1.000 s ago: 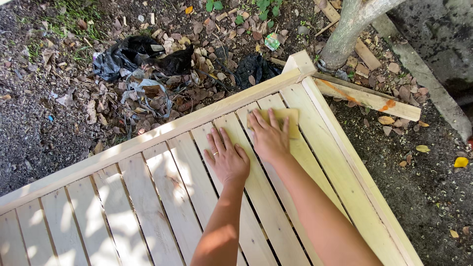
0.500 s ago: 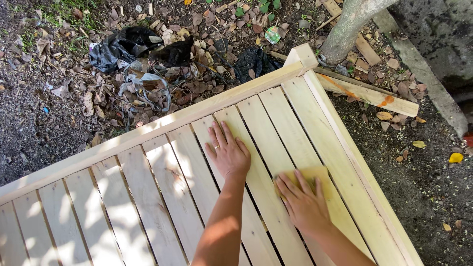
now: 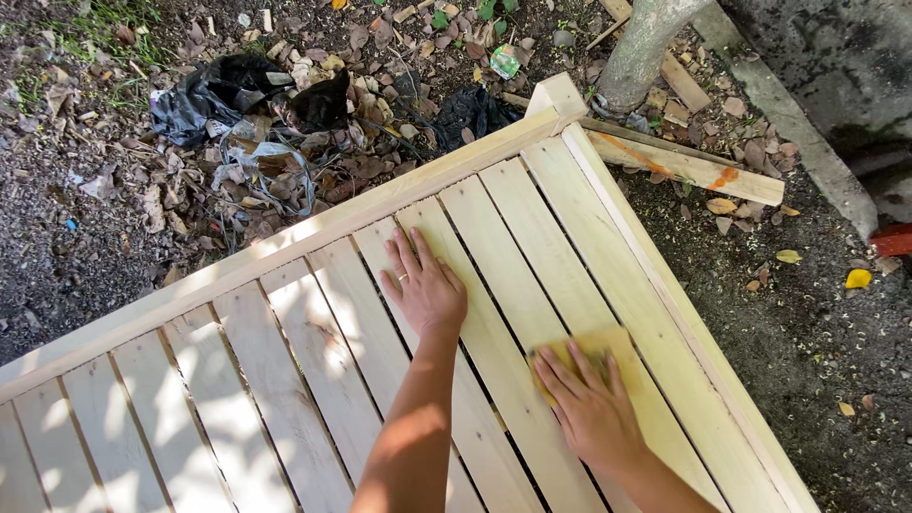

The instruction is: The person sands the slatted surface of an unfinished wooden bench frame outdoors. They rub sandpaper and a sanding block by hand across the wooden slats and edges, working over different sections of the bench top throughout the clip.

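Note:
A pale wooden slatted panel (image 3: pixel 285 332) with a raised frame lies flat over bare ground. My left hand (image 3: pixel 425 285) rests palm down on two slats near the panel's middle, fingers spread, with a ring on one finger. My right hand (image 3: pixel 591 404) presses flat on a yellow-tan sheet of sandpaper (image 3: pixel 613 347) lying on a slat toward the right side. The sheet's far edge shows beyond my fingertips; the rest is under my palm.
A tree trunk (image 3: pixel 641 43) stands just past the panel's far corner. A loose wooden board (image 3: pixel 693 166) lies on the dirt to its right. Black plastic bags (image 3: pixel 214 90), dry leaves and litter cover the ground beyond the top rail.
My right hand slid the sandpaper along the slat from the far corner back toward me. My left hand stayed pressed in about the same spot.

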Motion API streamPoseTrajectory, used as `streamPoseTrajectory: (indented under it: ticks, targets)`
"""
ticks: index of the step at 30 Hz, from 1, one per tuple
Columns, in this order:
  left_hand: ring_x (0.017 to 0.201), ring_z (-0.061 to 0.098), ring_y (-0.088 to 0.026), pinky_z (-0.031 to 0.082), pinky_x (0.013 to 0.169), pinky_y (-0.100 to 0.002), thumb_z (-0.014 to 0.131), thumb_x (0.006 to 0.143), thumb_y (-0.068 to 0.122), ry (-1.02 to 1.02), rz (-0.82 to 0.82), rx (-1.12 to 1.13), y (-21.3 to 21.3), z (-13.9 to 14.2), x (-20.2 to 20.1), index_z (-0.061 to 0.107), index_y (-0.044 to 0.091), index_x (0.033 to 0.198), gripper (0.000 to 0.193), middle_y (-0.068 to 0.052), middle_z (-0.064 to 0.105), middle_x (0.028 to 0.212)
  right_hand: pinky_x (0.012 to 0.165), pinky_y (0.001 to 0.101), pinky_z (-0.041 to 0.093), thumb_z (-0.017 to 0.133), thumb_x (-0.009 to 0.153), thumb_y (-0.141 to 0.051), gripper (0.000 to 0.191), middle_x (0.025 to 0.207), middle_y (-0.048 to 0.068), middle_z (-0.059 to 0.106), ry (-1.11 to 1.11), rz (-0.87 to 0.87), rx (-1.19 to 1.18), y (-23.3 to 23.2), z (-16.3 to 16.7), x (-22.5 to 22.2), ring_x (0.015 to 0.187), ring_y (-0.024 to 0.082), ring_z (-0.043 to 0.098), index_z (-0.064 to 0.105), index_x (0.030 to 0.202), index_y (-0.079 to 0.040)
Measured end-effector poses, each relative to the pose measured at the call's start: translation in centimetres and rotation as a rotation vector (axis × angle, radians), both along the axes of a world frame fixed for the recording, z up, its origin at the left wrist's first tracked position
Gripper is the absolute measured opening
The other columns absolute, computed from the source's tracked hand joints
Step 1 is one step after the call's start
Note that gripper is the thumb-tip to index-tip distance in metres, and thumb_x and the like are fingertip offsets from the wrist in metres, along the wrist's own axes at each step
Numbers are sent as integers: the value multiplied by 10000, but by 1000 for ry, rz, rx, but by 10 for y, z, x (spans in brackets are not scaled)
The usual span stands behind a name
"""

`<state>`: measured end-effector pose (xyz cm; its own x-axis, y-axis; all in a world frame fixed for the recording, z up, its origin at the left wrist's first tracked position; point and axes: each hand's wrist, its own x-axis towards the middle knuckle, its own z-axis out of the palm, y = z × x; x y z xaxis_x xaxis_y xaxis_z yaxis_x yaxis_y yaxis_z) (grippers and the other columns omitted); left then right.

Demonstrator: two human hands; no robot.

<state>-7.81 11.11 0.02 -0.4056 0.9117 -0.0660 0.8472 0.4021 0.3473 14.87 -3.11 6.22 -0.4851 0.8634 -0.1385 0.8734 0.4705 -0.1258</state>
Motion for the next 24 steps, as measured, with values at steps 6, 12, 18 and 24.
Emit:
streamPoseTrajectory:
  ticks: [6, 12, 18, 24]
  targets:
    - [1576, 95, -245, 88, 1223, -552, 378, 998, 254, -12, 4, -5, 1, -3, 2, 260, 167, 1619, 638, -53, 146, 1717, 1126, 708, 203, 534, 926, -270, 589, 1593, -40, 356, -1, -76, -45, 42, -25, -28, 1477, 310, 287, 423, 1502, -218]
    - [1575, 97, -234, 72, 1222, -545, 389, 989, 275, -47, 24, -29, 4, 2, 1, 270, 187, 1600, 629, -43, 146, 1710, 1182, 698, 150, 503, 1006, -323, 539, 1653, -75, 308, 91, -139, 26, 207, -37, -133, 1524, 292, 248, 424, 1534, -249]
    - [1574, 117, -246, 86, 1215, -554, 393, 991, 248, -30, 4, 16, 1, 1, -2, 276, 175, 1612, 636, -46, 161, 1710, 1175, 695, 64, 511, 981, -388, 506, 1683, 71, 180, 95, -114, -48, 133, -21, -78, 1549, 391, 99, 468, 1484, -420]
    - [1574, 111, -246, 85, 1215, -555, 394, 997, 250, -28, 9, -2, 2, 0, -2, 274, 174, 1614, 632, -47, 161, 1709, 1156, 704, 29, 506, 974, -392, 502, 1690, 100, 139, 47, -208, -146, 107, -13, -71, 1544, 405, 52, 465, 1462, -507]
